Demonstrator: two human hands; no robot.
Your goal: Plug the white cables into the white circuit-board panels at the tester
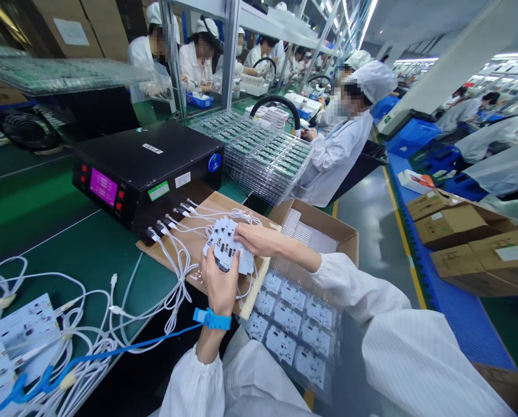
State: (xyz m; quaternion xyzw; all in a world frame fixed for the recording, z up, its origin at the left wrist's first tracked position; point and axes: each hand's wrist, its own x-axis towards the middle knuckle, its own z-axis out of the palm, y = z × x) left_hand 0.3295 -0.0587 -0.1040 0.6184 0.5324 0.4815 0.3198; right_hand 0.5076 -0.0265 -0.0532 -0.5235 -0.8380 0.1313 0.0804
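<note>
Both my hands hold a white circuit board (pixel 226 240) with small black parts, over a cardboard sheet on the bench. My left hand (pixel 219 284) grips its near left edge, with a blue wrist strap (pixel 212 318) on that wrist. My right hand (pixel 251 238) pinches the board's right side; some of its fingers are hidden. White cables (pixel 178 255) run from the front of a black test box (pixel 150 168) with a lit pink screen and lie around the board. Below my hands, a clear tray (pixel 300 298) carries several similar white boards.
Stacked clear trays (pixel 267 150) of boards stand behind the black box. An open carton (pixel 346 231) sits at the right. Tangled white cables and more white boards (pixel 26 327) lie at the left. Co-workers in white sit along the far bench, one person (pixel 339 145) nearby.
</note>
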